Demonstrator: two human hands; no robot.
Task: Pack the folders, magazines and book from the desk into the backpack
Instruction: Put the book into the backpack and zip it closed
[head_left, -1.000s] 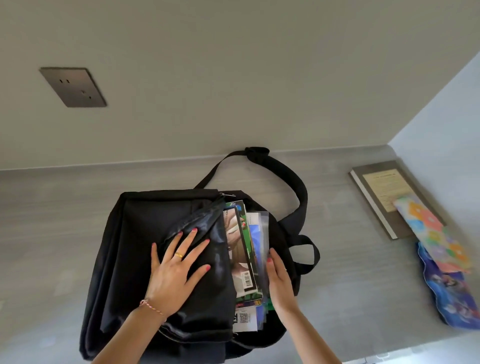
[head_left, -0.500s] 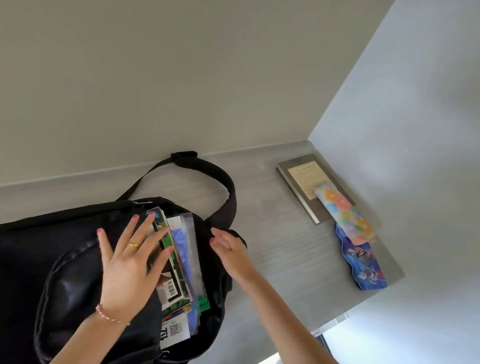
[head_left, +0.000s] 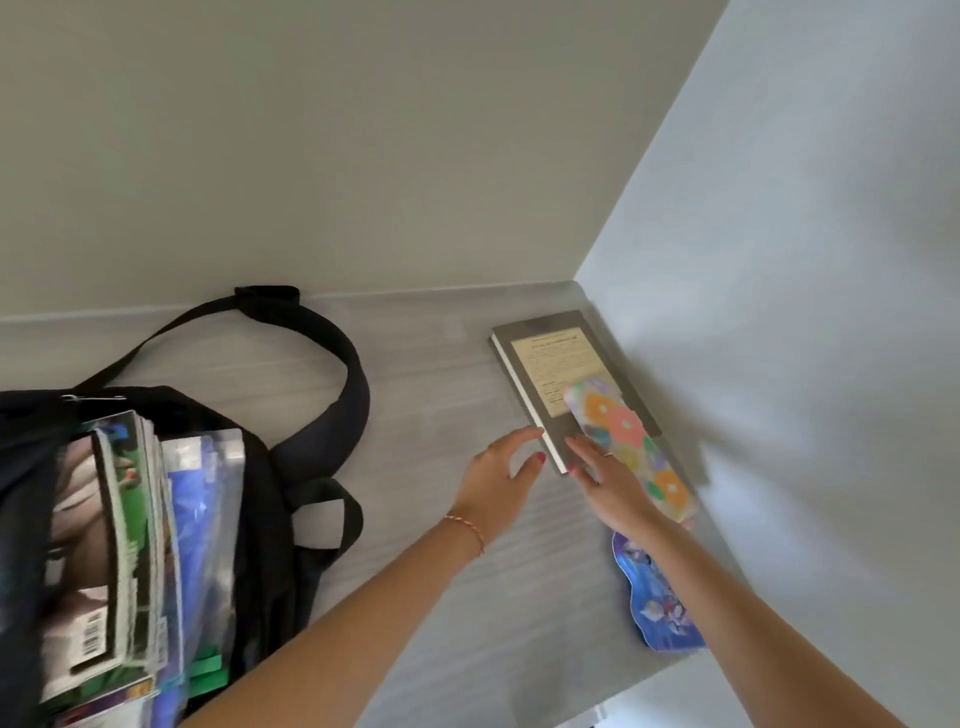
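My left hand (head_left: 498, 480) is reaching toward the middle right of the frame with its fingers straight and spread, holding nothing, its fingertips (head_left: 539, 457) just beside the near left corner of the book (head_left: 550, 374). My right hand (head_left: 613, 483) is lying beside it, fingers stretched out flat over the book's near corner and over the edge of the flowered pouch (head_left: 631, 447); whether they are pressing on the cover or only hovering I cannot tell, and it is gripping nothing.

The grey book is lying flat on the desk (head_left: 441, 395) in the far right corner, close against the side wall (head_left: 805, 260), with a pale label on its cover. The flowered pouch is resting partly on the book's near half. Below it, toward the lower right, a blue patterned item (head_left: 660, 608) is lying at the desk's edge, partly under my right forearm.

At the lower left of the frame the black backpack (head_left: 291, 519) is standing open, and the magazines (head_left: 124, 519) and the clear folders (head_left: 202, 519) are sticking out of it side by side. Its strap (head_left: 337, 374) is looping across the desk toward the back wall.
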